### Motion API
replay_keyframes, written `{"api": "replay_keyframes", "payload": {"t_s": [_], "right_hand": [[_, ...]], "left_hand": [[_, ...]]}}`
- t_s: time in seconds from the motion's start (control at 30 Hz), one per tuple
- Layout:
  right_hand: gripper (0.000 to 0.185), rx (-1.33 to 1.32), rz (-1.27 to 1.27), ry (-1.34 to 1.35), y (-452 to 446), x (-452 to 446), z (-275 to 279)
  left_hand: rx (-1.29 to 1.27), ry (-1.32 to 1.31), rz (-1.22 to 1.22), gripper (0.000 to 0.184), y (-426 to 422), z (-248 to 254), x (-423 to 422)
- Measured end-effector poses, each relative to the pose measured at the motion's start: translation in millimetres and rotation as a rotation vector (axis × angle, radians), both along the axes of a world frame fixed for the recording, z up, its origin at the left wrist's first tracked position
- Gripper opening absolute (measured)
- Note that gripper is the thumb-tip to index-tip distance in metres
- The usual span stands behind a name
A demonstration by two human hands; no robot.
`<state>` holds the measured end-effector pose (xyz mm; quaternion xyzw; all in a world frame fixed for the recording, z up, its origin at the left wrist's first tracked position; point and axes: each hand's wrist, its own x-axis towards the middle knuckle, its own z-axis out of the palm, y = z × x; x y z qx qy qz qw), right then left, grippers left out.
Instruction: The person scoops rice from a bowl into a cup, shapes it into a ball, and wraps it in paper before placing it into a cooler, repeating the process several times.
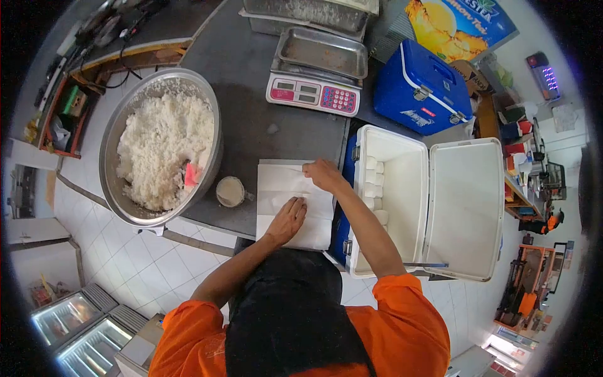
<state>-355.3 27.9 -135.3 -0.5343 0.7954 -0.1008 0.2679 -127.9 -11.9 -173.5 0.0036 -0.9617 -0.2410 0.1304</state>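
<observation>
A stack of white wrapping paper (pixel 270 217) lies on the dark table in front of me. My left hand (pixel 287 220) rests on its middle, fingers stretched out and lying flat. At the top right edge, my right hand (pixel 323 174) has its fingers pinched on the paper. Left of the stack stands a clear cup (pixel 230 191) with something whitish in it. A large metal bowl (pixel 217 135) of white rice (pixel 164 141) is farther left, with a pink scoop (pixel 190 174) stuck in the rice.
To the right, an open cooler box (pixel 396 182) holds several white packets (pixel 374 182) along its left wall. A closed blue cooler (pixel 427 88) sits behind it. A pink and white scale (pixel 313 94) carrying a metal tray (pixel 323 53) stands at the table's back.
</observation>
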Motion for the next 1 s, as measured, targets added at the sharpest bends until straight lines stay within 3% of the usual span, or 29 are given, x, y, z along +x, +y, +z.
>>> {"api": "replay_keyframes", "payload": {"t_s": [0.07,0.17,0.3,0.4,0.5,0.6,0.67,0.7,0.77,0.87,1.0], "right_hand": [[0.013,-0.237,0.068,0.129,10.7,10.8,3.1],[0.017,-0.401,0.075,0.231,35.3,40.7,19.8],[0.024,-0.233,0.192,0.335,71.7,89.9,8.7],[0.028,-0.36,0.112,0.408,86.6,110.0,3.0],[0.025,-0.532,-0.004,0.417,92.3,121.3,-6.5],[0.027,-0.476,-0.068,0.31,98.3,128.8,-7.4],[0.024,-0.484,-0.098,0.34,99.9,132.5,-10.4],[0.024,-0.487,-0.102,0.338,98.3,133.2,-11.7],[0.028,-0.488,-0.197,0.162,97.3,132.8,-13.2],[0.03,-0.628,-0.39,-0.064,101.1,134.1,-16.5],[0.03,-0.512,-0.464,-0.166,117.3,128.0,-43.7]], "left_hand": [[-0.1,0.004,-0.032,0.041,-2.1,-7.1,0.3],[-0.057,0.036,-0.028,0.039,-3.4,-11.1,-2.1],[0.008,-0.051,-0.054,0.036,-7.2,-1.4,2.1],[0.072,-0.172,-0.109,0.034,-7.3,-1.0,8.5],[0.076,-0.039,-0.069,0.033,-9.1,4.0,17.6],[0.119,-0.04,-0.029,0.033,-11.7,42.0,21.0],[-0.023,0.174,-0.082,0.037,-15.9,66.8,12.1],[-0.026,0.172,-0.085,0.037,-18.9,57.6,6.5],[0.123,-0.118,-0.194,0.041,-20.6,21.9,-5.0],[-0.048,-0.146,-0.084,0.038,-23.5,-4.1,9.3],[-0.01,-0.017,0.061,0.037,-32.1,-16.9,25.0]]}}
